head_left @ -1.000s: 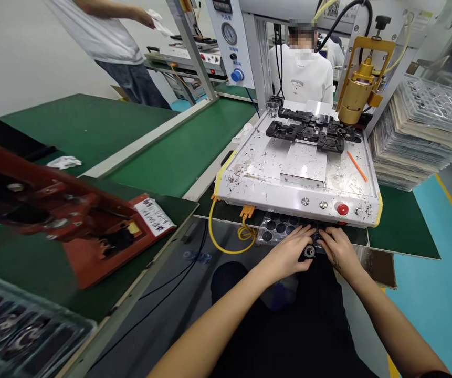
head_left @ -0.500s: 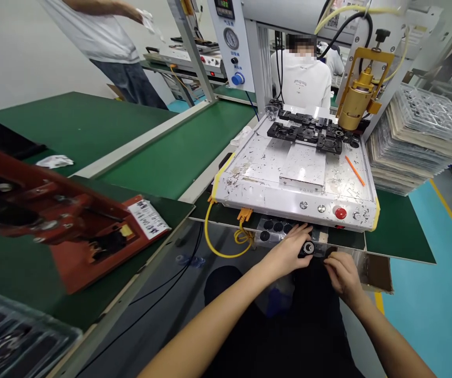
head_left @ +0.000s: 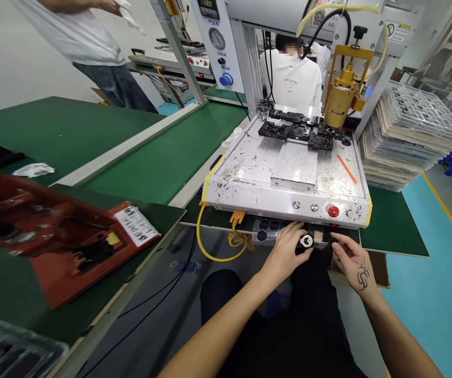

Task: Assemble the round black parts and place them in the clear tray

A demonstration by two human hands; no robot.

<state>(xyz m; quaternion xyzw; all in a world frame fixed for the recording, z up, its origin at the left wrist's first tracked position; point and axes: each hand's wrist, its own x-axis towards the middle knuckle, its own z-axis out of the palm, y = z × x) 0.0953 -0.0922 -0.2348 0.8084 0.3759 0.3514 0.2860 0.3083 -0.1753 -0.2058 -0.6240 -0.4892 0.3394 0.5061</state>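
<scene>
At the table's front edge, my left hand (head_left: 287, 251) has its thumb and fingers around a small black part with a silver ring (head_left: 306, 241). Under and beside that hand lies a clear sheet with round black discs (head_left: 262, 235). To the right, my right hand (head_left: 352, 258) is raised with its thumb and index finger slightly apart; nothing shows between them. Behind both hands is the white machine base (head_left: 249, 193), carrying black fixtures (head_left: 298, 131) below a gold cylinder (head_left: 339, 102).
A red press (head_left: 72, 236) and a clear tray (head_left: 13, 341) are at the left. Stacked trays (head_left: 399, 142) stand on the right. A yellow cable (head_left: 199, 239) hangs from the front edge. One person (head_left: 292, 79) sits behind the machine; another (head_left: 80, 42) stands back left.
My right hand has turned, with its thumb and index finger now apart. My left hand still holds the black part, whose ring faces up more. The whole view has shifted a little.
</scene>
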